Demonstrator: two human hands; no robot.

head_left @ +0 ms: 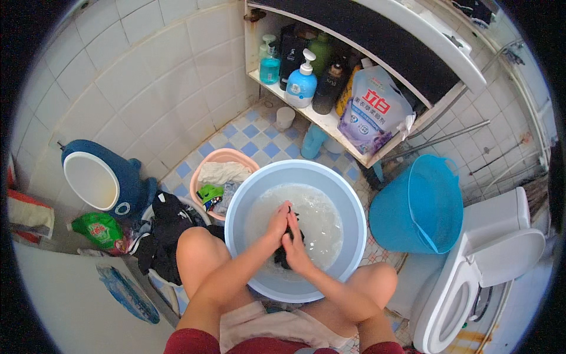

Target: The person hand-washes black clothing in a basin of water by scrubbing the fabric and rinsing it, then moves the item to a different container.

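Note:
A large light-blue basin (237,245) of cloudy, sudsy water (323,227) stands between my knees. Over its middle, my left hand (278,222) and my right hand (296,246) press palm to palm with a piece of black cloth (284,257) between them. Part of the cloth hangs below the hands toward the water, and a bit of it shows past the fingertips. Its exact kind is hidden by my hands.
Left of the basin sit a pink basin (194,177) of light clothes and a pile of dark clothes (162,242). A blue bucket (407,206) and toilet (457,301) stand right. Bottles (301,88) and a detergent pouch (377,112) fill the cabinet shelf ahead.

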